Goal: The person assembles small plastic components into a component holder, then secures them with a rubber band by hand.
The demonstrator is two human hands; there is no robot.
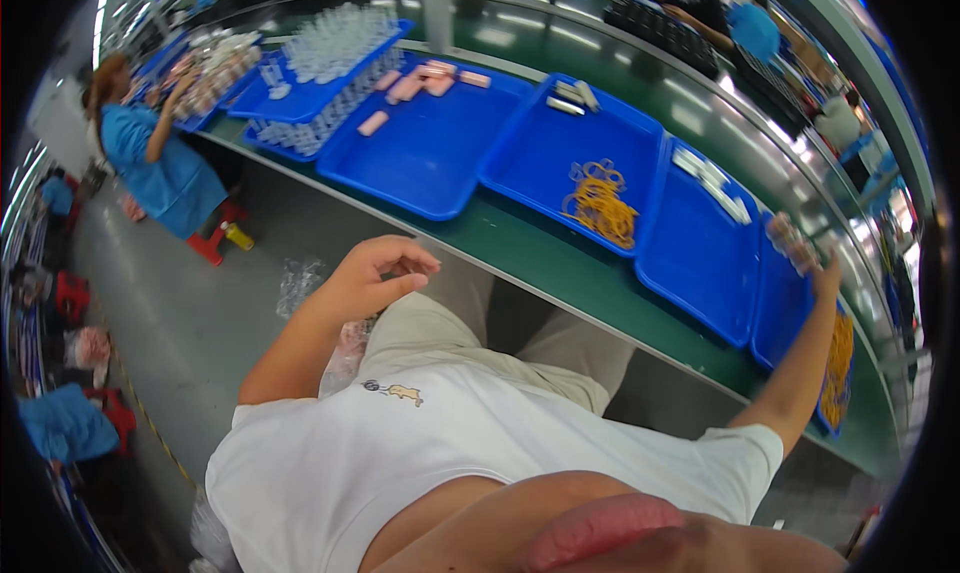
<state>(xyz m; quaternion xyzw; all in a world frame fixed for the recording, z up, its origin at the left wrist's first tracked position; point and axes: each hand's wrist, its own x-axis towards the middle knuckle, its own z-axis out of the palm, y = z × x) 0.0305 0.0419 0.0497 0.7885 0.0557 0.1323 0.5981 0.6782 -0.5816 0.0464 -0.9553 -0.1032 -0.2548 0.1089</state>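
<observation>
Pink-and-clear small pieces [790,241] sit bunched on the far right blue tray [778,313], and the right hand [826,273] reaches out to them with the arm stretched full length; the hand touches or nearly touches the bunch, but the fisheye rim blurs the fingers too much to tell whether they are closed on anything. Just beyond that arm, at the tray's lower end, lies a heap of yellow rubber bands [836,358].

The left hand [385,268] hangs over the person's lap, off the bench, fingers curled loosely inward and holding nothing that shows.

Along the green workbench [560,263] runs a row of blue trays. One next to the right hand carries white oblong parts [712,178]. The next tray [560,163] holds a second tangle of yellow rubber bands [600,205] and a few white parts at its far edge. Further left, a large tray [430,148] has pink cylindrical pieces [425,81] scattered at its top. Beyond it stand trays stacked with clear plastic vials [335,43].

At the far left a co-worker in a blue smock [160,168] sits at the bench with hands up at a tray. A crumpled clear plastic bag [298,281] lies on the grey floor below.
</observation>
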